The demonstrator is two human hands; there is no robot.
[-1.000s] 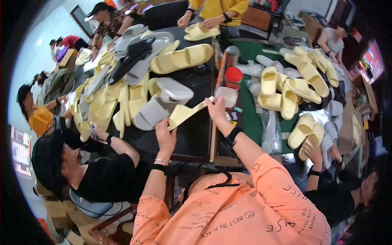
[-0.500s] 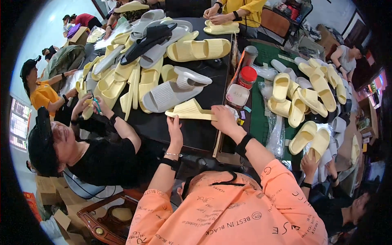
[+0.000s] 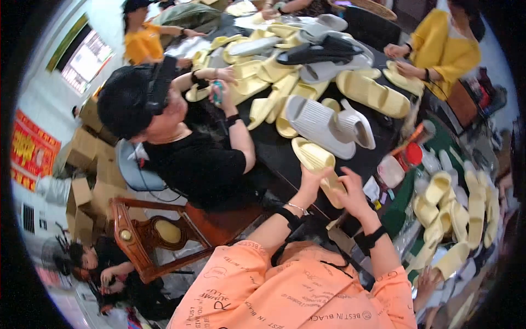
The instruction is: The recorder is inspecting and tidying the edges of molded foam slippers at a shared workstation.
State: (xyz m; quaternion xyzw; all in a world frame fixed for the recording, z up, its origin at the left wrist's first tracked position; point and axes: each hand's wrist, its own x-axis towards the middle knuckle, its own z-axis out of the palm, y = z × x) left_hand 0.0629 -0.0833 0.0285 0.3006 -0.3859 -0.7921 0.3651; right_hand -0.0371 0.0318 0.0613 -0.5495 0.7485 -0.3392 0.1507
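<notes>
A pale yellow slide slipper (image 3: 313, 154) is held before me over the near edge of the black table, its strap end pointing away from me. My left hand (image 3: 311, 185) is closed around its side near the middle. At the heel end, my right hand (image 3: 353, 192) grips the sole's edge with bent fingers; some of the fingertips are hidden. Just beyond the held slipper lie large grey slippers (image 3: 323, 123), one leaning across another. A big yellow slipper (image 3: 372, 93) rests farther back to the right.
A mixed heap of slippers (image 3: 268, 71) covers the far table (image 3: 274, 159). Close on my left sits a person in black (image 3: 192, 159) holding a teal-handled tool. To the right are a red-lidded jar (image 3: 411, 156), a white tub (image 3: 390, 171) and more yellow slippers (image 3: 438, 189). A wooden chair (image 3: 164, 236) stands lower left.
The view has swung left. The held slipper has turned from lying crosswise to pointing away from me, and my hands have come closer together around it.
</notes>
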